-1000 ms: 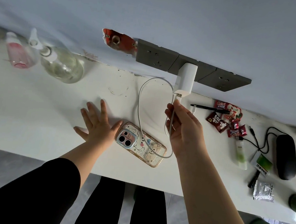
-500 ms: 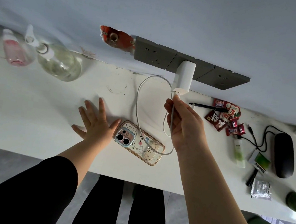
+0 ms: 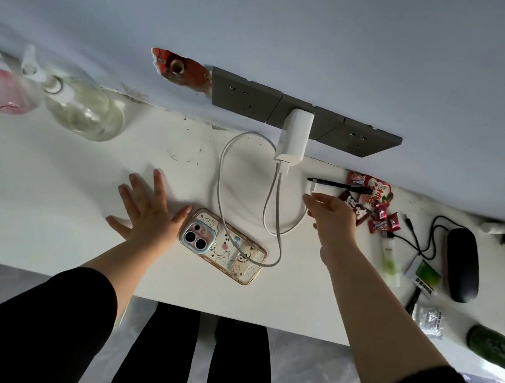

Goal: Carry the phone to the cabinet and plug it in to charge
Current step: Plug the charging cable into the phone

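Phone [image 3: 223, 246] lies face-down on the white cabinet top [image 3: 57, 202], near the front edge, camera end toward the left hand [image 3: 149, 211]. That hand is flat on the top w/ fingers spread wide, holding nothing, thumb just touching the phone's camera end. White charger [image 3: 293, 138] sits plugged into the grey wall socket strip [image 3: 245, 97]. White cable [image 3: 225, 173] runs from the charger, loops over the phone's back and curls round by its right end; whether it's seated in the phone's port can't be told from here.

Right hand [image 3: 332, 218] hovers by the snack wrappers [image 3: 366, 197], fingers narrow, pinching what looks like a small white connector tip just under the black pen [image 3: 339, 185].

Judging by this, plugging-in is prob the step in hand. Risks: cable draped over the phone could drag it toward the front edge if the right hand tugs; the phone sits near that edge, so a slide = drop. Left hand only touches it, doesn't pin it. Loose loop may also snag the pen or wrappers & scatter them. Pulling hard could lever the charger out of the socket
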Tool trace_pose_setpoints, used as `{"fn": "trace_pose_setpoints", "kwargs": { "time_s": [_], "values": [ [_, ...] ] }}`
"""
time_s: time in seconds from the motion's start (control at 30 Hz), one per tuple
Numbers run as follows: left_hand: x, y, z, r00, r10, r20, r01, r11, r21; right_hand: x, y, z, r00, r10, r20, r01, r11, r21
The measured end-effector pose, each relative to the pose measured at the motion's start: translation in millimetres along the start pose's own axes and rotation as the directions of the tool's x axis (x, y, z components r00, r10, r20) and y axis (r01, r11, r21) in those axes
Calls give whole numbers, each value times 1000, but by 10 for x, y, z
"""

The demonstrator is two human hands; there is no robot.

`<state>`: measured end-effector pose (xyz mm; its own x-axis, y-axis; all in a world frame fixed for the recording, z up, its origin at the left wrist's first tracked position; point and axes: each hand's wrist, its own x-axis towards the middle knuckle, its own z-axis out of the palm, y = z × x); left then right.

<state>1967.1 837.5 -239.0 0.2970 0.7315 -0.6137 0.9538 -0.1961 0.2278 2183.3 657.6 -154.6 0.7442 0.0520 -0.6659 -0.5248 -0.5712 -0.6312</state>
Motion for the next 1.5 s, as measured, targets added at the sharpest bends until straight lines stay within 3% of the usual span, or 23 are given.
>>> {"fn": "trace_pose_setpoints", "kwargs": {
  "time_s": [0.13, 0.3, 0.47, 0.6, 0.7, 0.8, 0.87, 0.93, 1.03, 1.13, 1.27, 1.33, 1.5],
  "values": [
    [14, -5, -7, 1000, -8, 6, 8, 1000, 15, 331, 160, 155, 993, -38, -116, 16, 983, -184],
    [30, -7, 9, 1000, -10, 5, 10, 999, 30, 560, 275, 220, 985, -65, -158, 19, 960, -278],
    [19, 0, -5, 1000, -5, 6, 5, 1000, 27, 438, 307, 108, 991, -106, -78, 89, 976, -197],
    [-24, 45, -52, 1000, -3, -7, 3, 1000, 30, 160, 281, -68, 985, -137, 100, 137, 990, 5],
    [-40, 45, -142, 1000, 8, 24, -9, 998, 58, -71, 240, -288, 961, -194, 196, 186, 981, 60],
    [-85, 30, -253, 997, 39, 72, -44, 996, 75, -299, 233, -531, 920, -290, 265, 335, 931, -146],
    [-161, 11, -301, 987, 139, 78, -148, 980, 130, -422, 267, -646, 887, -339, 315, 439, 832, -340],
    [-267, -22, -310, 932, 349, 99, -363, 907, 212, -531, 322, -703, 861, -365, 354, 502, 725, -472],
    [-433, -38, -206, 757, 611, 231, -652, 683, 328, -610, 445, -680, 873, -320, 369, 479, 705, -523],
    [-454, 50, -35, 684, 666, 296, -713, 527, 462, -571, 587, -575, 892, -266, 366, 435, 728, -530],
    [-449, 168, 10, 640, 739, 211, -726, 491, 482, -530, 695, -409, 892, -234, 388, 423, 736, -529],
    [-457, 108, -8, 647, 742, 176, -717, 514, 470, -536, 714, -310, 888, -212, 409, 419, 740, -526],
    [-435, -298, -199, 789, 614, 33, -552, 684, 477, -604, 718, -74, 877, -125, 464, 376, 781, -499]
  ]
}}
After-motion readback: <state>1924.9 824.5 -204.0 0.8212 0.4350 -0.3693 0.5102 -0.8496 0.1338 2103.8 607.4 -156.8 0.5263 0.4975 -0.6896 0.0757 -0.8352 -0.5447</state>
